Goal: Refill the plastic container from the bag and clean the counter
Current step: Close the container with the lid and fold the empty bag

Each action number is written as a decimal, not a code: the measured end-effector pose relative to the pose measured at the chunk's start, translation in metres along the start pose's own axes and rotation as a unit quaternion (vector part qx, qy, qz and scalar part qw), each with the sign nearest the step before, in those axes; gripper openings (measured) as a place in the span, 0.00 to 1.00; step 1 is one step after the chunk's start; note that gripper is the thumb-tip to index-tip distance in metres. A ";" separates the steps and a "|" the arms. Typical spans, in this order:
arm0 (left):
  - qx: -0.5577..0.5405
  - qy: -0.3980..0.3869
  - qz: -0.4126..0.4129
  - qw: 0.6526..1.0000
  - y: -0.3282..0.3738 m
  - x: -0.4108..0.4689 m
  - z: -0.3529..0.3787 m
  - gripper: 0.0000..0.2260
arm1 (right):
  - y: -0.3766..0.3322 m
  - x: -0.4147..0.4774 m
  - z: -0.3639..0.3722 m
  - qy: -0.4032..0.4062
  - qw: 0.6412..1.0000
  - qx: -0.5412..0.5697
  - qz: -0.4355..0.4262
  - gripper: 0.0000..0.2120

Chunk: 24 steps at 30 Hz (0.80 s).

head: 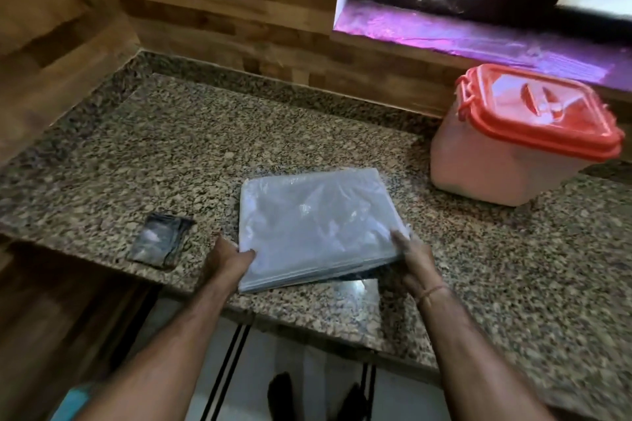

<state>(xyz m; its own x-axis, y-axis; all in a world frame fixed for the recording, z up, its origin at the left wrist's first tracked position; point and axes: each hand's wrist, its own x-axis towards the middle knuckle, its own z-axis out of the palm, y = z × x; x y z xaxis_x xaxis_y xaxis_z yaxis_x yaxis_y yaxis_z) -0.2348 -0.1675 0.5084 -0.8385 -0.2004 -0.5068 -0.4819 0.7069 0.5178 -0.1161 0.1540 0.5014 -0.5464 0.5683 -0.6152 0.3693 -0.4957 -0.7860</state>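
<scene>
fingers of left hand (227, 260) and right hand (415, 260) grip the bag (318, 225); cloth (160, 239) left, lidded container (513, 140) well right

I see a speckled granite counter (171, 154) fitted into a wood-panelled corner. A flat, folded plastic bag (314, 225) lies near its front edge, with a small dark cloth (160, 239) just to the left. A red-lidded plastic container (506, 154) stands closed, back on the right.

legible text: none | bag (318, 225): no readable print | container (496, 161): no readable label
</scene>
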 end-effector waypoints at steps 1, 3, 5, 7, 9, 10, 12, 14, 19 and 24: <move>-0.030 -0.019 0.001 0.999 -0.001 -0.002 0.005 0.16 | 0.001 -0.007 0.001 -0.013 0.996 0.086 0.014 0.25; -0.086 -0.056 0.015 0.995 -0.003 -0.012 0.017 0.15 | 0.008 -0.021 0.006 -0.013 0.988 0.149 0.044 0.20; -0.088 -0.087 0.033 0.992 -0.006 -0.020 0.032 0.17 | 0.023 -0.034 0.020 -0.012 0.987 0.143 0.074 0.16; -0.076 -0.139 0.032 0.987 -0.007 -0.025 0.043 0.18 | 0.036 -0.044 0.039 0.002 0.989 0.107 0.103 0.18; -0.079 -0.158 0.039 0.983 -0.004 -0.029 0.045 0.25 | 0.040 -0.047 0.052 0.027 0.992 0.042 0.113 0.18; -0.067 -0.128 0.049 0.988 -0.001 -0.029 0.042 0.31 | 0.036 -0.050 0.055 0.035 0.993 0.010 0.108 0.15; 0.032 -0.018 0.106 0.994 0.005 -0.019 0.034 0.41 | 0.030 -0.048 0.052 0.056 0.994 -0.047 0.080 0.12; 0.133 0.028 0.177 0.975 0.018 -0.009 0.022 0.45 | 0.028 -0.039 0.041 0.065 0.991 -0.106 0.055 0.13; 0.263 -0.028 0.254 0.930 0.057 0.021 0.020 0.36 | 0.028 -0.023 0.013 0.041 0.959 -0.280 0.011 0.08; 0.152 -0.045 0.192 0.969 0.086 0.031 0.037 0.15 | 0.010 -0.026 -0.006 0.115 0.873 -0.471 -0.052 0.12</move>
<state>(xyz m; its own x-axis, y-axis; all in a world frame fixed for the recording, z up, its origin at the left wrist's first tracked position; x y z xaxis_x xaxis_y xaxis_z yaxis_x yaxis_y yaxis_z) -0.2928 -0.0884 0.5118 -0.9091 0.1659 -0.3820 -0.0314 0.8872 0.4603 -0.0939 0.1379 0.5095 -0.4879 0.7492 -0.4480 0.8405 0.2646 -0.4729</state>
